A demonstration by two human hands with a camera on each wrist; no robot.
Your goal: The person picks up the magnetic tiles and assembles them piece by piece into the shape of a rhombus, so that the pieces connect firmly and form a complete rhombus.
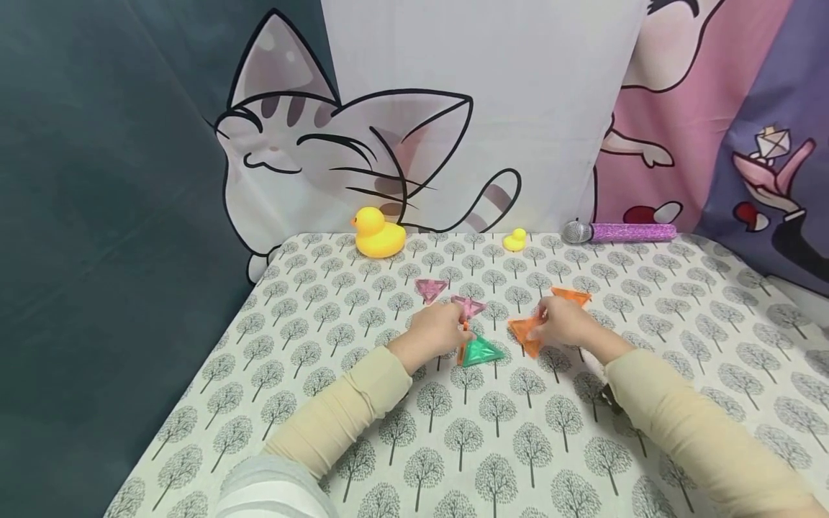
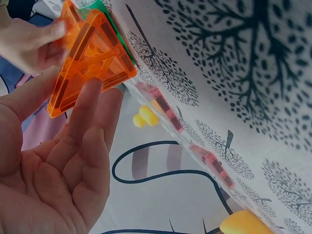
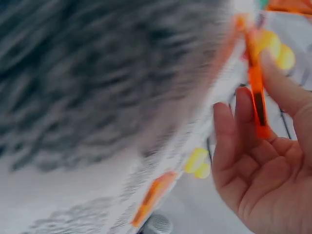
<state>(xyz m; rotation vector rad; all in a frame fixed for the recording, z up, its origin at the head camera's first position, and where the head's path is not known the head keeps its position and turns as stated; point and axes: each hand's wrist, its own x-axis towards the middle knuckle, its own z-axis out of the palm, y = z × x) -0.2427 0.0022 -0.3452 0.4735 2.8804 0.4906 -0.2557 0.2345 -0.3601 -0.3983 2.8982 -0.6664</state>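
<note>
My left hand (image 1: 435,332) pinches an orange triangular magnetic tile (image 2: 95,66) between thumb and fingers. It stands on edge beside a green triangular tile (image 1: 482,351) on the cloth. To the right, my right hand (image 1: 565,321) holds a second orange triangular tile (image 3: 256,80), thumb on one face and fingers on the other. Just beyond that hand lies another orange tile (image 1: 573,296). Two pink triangular tiles, one farther back (image 1: 430,289) and one close behind my left fingers (image 1: 469,307), rest on the table.
A large yellow rubber duck (image 1: 380,236), a small yellow duck (image 1: 515,240) and a purple glittery microphone (image 1: 618,232) line the table's back edge. The tree-print cloth (image 1: 363,460) covers the tabletop. Behind hangs a curtain (image 1: 550,86) with cartoon figures.
</note>
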